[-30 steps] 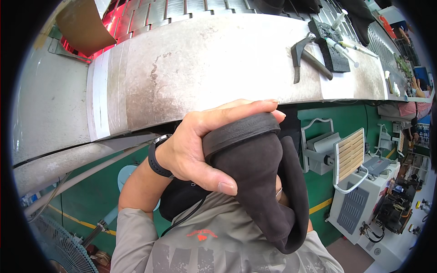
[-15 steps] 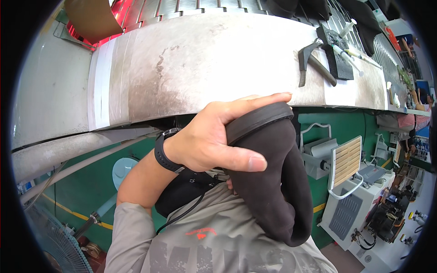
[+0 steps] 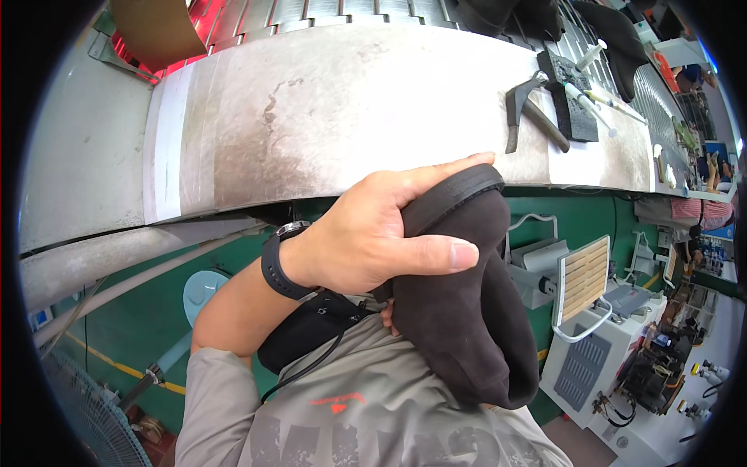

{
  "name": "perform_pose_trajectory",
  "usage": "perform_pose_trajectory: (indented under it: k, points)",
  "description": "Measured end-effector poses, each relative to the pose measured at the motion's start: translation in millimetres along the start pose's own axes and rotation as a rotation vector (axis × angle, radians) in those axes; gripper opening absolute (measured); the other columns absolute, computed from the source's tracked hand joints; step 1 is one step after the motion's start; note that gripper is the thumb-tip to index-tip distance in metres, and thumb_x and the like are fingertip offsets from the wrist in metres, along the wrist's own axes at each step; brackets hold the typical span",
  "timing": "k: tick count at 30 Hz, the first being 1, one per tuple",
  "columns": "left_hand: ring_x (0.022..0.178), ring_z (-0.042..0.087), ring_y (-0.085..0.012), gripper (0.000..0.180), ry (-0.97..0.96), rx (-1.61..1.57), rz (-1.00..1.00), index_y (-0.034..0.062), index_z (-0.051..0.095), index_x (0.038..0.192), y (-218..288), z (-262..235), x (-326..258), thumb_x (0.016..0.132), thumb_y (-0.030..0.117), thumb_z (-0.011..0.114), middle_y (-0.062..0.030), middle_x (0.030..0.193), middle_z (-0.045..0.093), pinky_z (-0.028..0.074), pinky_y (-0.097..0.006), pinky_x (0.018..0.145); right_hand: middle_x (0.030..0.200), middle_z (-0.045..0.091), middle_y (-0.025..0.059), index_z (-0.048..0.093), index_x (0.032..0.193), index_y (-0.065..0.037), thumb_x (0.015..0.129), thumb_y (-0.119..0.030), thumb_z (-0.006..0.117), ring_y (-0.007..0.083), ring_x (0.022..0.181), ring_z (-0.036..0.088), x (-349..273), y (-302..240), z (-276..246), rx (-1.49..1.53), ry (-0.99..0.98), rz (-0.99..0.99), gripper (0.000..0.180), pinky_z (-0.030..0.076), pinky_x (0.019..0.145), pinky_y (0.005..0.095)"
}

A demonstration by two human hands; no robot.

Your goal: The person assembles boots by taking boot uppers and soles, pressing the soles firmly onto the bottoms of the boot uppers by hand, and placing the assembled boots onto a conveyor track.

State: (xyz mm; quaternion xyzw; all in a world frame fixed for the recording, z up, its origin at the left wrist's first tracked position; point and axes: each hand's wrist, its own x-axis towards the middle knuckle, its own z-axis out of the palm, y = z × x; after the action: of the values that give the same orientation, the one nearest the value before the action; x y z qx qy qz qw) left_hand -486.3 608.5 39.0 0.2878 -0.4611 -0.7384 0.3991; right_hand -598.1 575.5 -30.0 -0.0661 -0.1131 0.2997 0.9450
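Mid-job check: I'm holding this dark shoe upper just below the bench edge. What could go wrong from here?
1. The left hand grips only the upper near its sole edge; the soft body hangs loose and might slip. The right hand shows only as fingertips behind it, so support there is unclear.
2. The hammer lies near the bench edge just above; a bump lifting the upper could knock it off.

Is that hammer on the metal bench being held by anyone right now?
No, the hammer lies alone on the metal bench, while the left hand grips a dark shoe upper.
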Motion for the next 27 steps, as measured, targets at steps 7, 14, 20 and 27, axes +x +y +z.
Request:
perform_pose_trajectory:
  k: [7,14,20,27]
  points:
    - [0.132,0.063,-0.0208,0.074,-0.015,0.26,0.104,-0.0049,0.052,0.157,7.8,-5.2,0.7,0.096,0.026,0.081,-0.0143,0.145,0.067,0.047,-0.036,0.116,0.117,0.067,0.0106,0.059,0.135,0.002,0.114,-0.023,0.055,0.0138,0.1,0.065,6.2,-18.3,18.0,0.008,0.133,-0.097,0.033,0.054,0.085,0.0263]
    - [0.11,0.076,-0.0324,0.066,-0.062,1.104,0.314,0.0009,0.057,0.152,31.4,-10.7,13.3,0.093,0.02,0.081,-0.0212,0.128,0.074,0.058,-0.041,0.098,0.117,0.068,0.011,0.059,0.135,0.001,0.114,-0.023,0.056,0.0149,0.1,0.066,24.2,-41.5,72.1,0.023,0.289,-0.208,0.033,0.055,0.084,0.0272]
    - [0.124,0.071,-0.0191,0.086,-0.01,0.463,0.151,0.0037,0.051,0.162,17.2,-7.3,11.4,0.087,0.007,0.091,-0.0178,0.138,0.073,0.061,-0.035,0.099,0.116,0.068,0.0113,0.059,0.136,0.001,0.113,-0.023,0.057,0.0158,0.099,0.066,-2.5,-27.5,65.3,0.031,0.434,-0.311,0.032,0.055,0.084,0.0279]
    - [0.13,0.068,-0.0212,0.067,-0.059,0.162,0.071,-0.007,0.053,0.157,19.0,-9.6,15.2,0.093,-0.012,0.076,-0.0216,0.146,0.067,0.055,-0.034,0.111,0.116,0.068,0.0116,0.059,0.136,0.0,0.113,-0.023,0.058,0.017,0.099,0.067,-36.2,-4.8,25.0,0.111,0.595,-0.429,0.032,0.056,0.084,0.0288]
